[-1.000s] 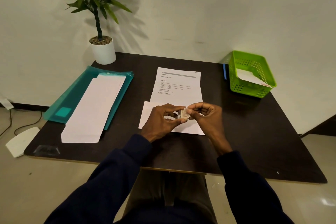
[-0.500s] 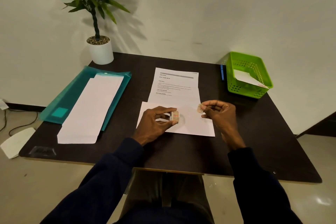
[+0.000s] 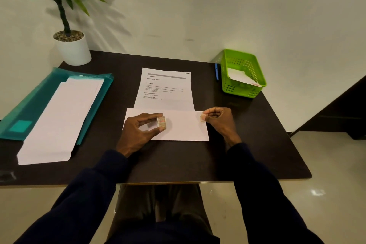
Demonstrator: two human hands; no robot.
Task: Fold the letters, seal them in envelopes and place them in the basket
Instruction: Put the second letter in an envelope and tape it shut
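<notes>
A white envelope (image 3: 182, 127) lies flat on the dark table (image 3: 178, 160) in front of me. My left hand (image 3: 138, 130) pinches a small roll of stickers (image 3: 162, 122) between thumb and forefinger over the envelope's left half. My right hand (image 3: 218, 119) pinches a small sticker (image 3: 202, 118) at the envelope's top right corner. A printed letter (image 3: 165, 89) lies beyond the envelope, its lower edge under it. The green basket (image 3: 244, 93) stands at the back right with a sealed envelope (image 3: 240, 78) inside.
A stack of white envelopes (image 3: 59, 119) lies on a teal folder (image 3: 29, 109) at the left. A potted plant (image 3: 71, 47) stands in the back left corner. A blue pen (image 3: 217, 71) lies beside the basket.
My hands have moved apart: the right hand carried the sticker to the envelope's right end, the left stayed with the roll. The view has tilted slightly.
</notes>
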